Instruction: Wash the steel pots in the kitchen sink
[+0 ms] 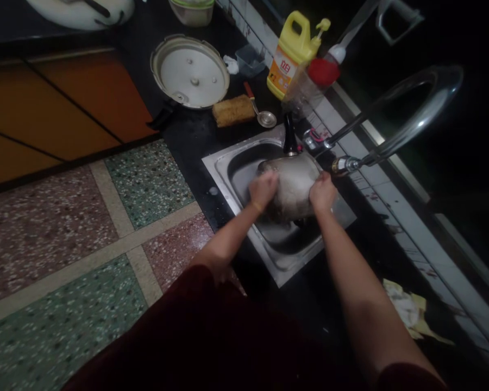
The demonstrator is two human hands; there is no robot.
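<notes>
A silver pressure cooker pot (pixel 295 182) is tilted over the metal sink (pixel 244 209), its long black handle (pixel 289 136) pointing away from me. My right hand (pixel 323 191) is closed on the pot's right edge. On the opposite edge, my left hand (pixel 264 187) is closed too, somewhat smeared by motion, its fingertips hidden. The pot's inside and much of the sink bottom cannot be made out. A round pressure cooker lid (pixel 191 73) lies with its inner side up on the black counter beyond the sink.
Behind the sink lie a brown loofah-like block (pixel 233 111) and a red-handled ladle (pixel 265 118). A yellow detergent jug (pixel 291 54) stands by the wall, near a red-topped clear container (pixel 324 71). The curved faucet (pixel 415 127) arches at right. A crumpled cloth (pixel 405 307) lies at lower right.
</notes>
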